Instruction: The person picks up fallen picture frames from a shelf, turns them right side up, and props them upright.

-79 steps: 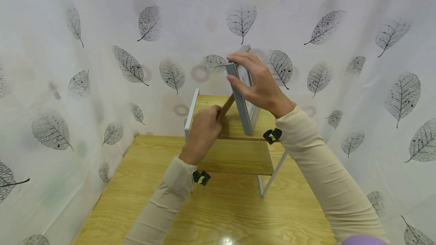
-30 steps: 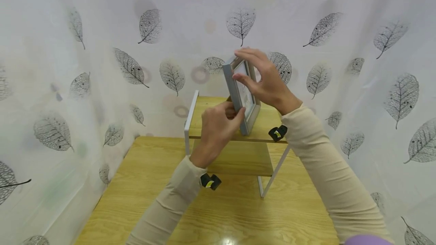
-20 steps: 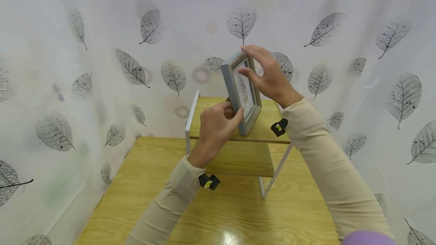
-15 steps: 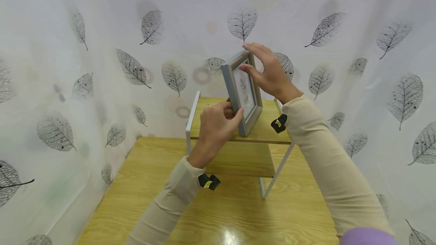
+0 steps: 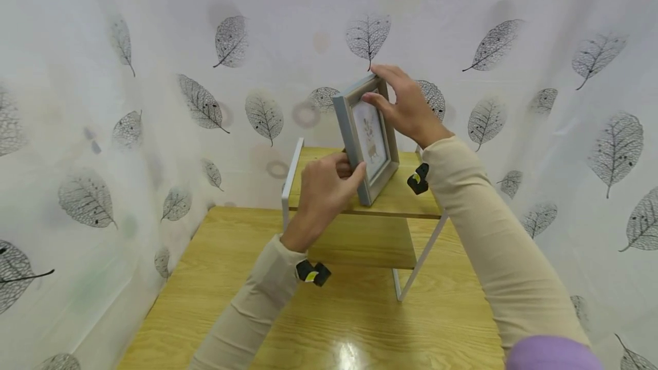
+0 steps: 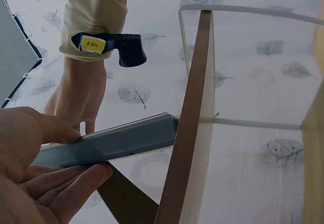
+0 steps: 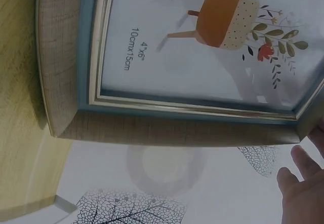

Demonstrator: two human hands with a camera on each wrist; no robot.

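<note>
From the head camera, the picture frame (image 5: 367,139) stands upright near the middle of the frame, its lower edge on the top board of a small two-tier shelf (image 5: 401,204). The left hand (image 5: 321,196) grips its lower left edge, thumb on the front and fingers curled behind, seemingly to steady the base. The right hand (image 5: 406,107) pinches the upper right corner, fingers over the top edge, which keeps the frame from tipping. The shelf's white metal side rail (image 5: 288,179) rises just left of the left hand, and the yellow wooden table (image 5: 226,278) fills the lower part. A leaf-printed curtain (image 5: 154,73) closes in behind and on both sides, near the shelf's back edge.

From the left wrist camera, the left hand (image 6: 35,173) at lower left clasps the frame's grey edge (image 6: 111,143) between thumb and fingers. The brown stand leg (image 6: 126,198) of the frame slants down beside the shelf board (image 6: 195,133), which crosses the centre and crowds the frame's end. The other arm's sleeve (image 6: 93,16) shows at upper left.

From the right wrist camera, the frame's front (image 7: 202,51) fills the view, with a printed chair and flowers. Only fingertips (image 7: 298,183) show at lower right, so the grip cannot be judged here.
</note>
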